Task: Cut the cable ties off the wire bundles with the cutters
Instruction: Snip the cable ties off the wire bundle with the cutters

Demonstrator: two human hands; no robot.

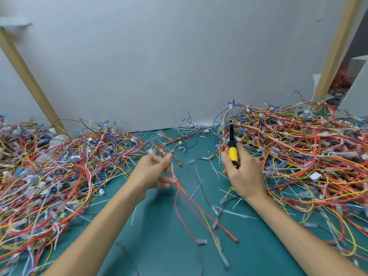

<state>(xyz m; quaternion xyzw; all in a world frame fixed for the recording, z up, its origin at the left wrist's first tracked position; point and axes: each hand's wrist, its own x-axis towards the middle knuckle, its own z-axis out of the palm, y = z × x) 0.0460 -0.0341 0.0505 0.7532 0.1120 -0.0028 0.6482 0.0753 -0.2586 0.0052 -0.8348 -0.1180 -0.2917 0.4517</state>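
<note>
i hold the left hand (pixel 157 172) up over the green surface (pixel 159 251), fingers curled and pinching a thin wire bundle (pixel 180 191) of red, orange and yellow strands at the fingertips. blur there hides the exact grip. the bundle trails from that hand down toward me, and its loose ends lie on the surface between the two forearms. the right hand (pixel 244 173) is wrapped tight around the yellow handle of the cutters (pixel 232 150). the dark nose points away from me, apart from the bundle, and i cannot tell whether the blades are parted. cut cable ties (pixel 235 213) lie scattered between and below the hands. the left heap (pixel 59 172) of wires sits outside the left hand, and the right heap (pixel 310 152) sits just beside the right hand.
</note>
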